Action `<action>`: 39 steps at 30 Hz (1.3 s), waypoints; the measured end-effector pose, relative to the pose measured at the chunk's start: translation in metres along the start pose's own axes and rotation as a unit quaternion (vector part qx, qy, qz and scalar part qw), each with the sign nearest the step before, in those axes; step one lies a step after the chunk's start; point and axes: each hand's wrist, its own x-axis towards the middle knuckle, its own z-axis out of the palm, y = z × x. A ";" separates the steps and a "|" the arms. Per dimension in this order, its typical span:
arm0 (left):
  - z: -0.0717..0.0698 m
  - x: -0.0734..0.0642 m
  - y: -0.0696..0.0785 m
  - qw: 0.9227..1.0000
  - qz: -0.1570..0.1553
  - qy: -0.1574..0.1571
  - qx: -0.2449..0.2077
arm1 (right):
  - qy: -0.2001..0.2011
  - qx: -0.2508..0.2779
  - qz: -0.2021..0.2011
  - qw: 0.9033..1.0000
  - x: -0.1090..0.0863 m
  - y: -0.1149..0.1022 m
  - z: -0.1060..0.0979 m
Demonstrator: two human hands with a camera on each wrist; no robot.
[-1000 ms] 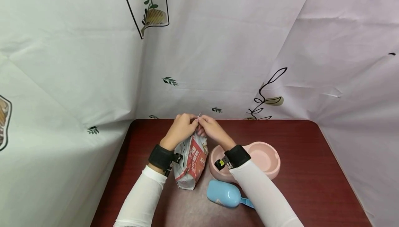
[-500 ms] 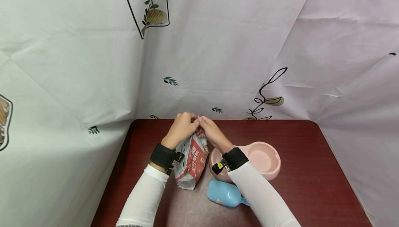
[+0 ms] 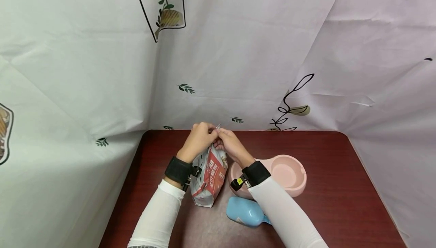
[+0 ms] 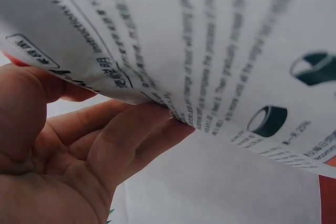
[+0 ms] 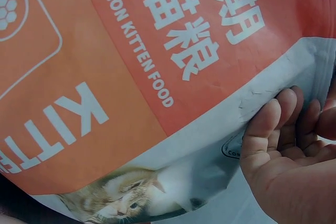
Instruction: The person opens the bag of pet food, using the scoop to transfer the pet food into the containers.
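A bag of kitten food (image 3: 212, 172), red, orange and white, stands on the table, its top edge up between both hands. My left hand (image 3: 201, 138) pinches that top edge from the left; in the left wrist view its fingers (image 4: 121, 135) lie behind the white printed panel. From the right, my right hand (image 3: 233, 144) pinches the same edge close beside the left thumb. In the right wrist view, the curled fingers (image 5: 273, 124) touch the bag's white corner strip. A small bit of the edge sticks up above the fingertips. The bag's inside is hidden.
Just right of the bag sits a pink double pet bowl (image 3: 299, 189), partly behind my right wrist. A blue scoop (image 3: 246, 212) lies in front of it, its handle under my right forearm. White patterned cloth (image 3: 238, 70) hangs behind the dark red table (image 3: 334, 202).
My right forearm has shifted slightly left and the right fingers sit a touch lower along the bag's top edge. Slightly more of the edge shows above the fingertips. Bag, bowl and scoop stay put.
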 end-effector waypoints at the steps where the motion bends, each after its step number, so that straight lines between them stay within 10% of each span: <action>1: 0.000 0.000 0.000 1.000 0.000 0.001 0.000 | 0.001 0.001 -0.002 1.000 0.000 0.000 0.000; 39: -0.001 -0.003 -0.003 0.999 0.012 0.030 -0.011 | 0.035 0.050 -0.038 0.997 0.000 0.012 0.006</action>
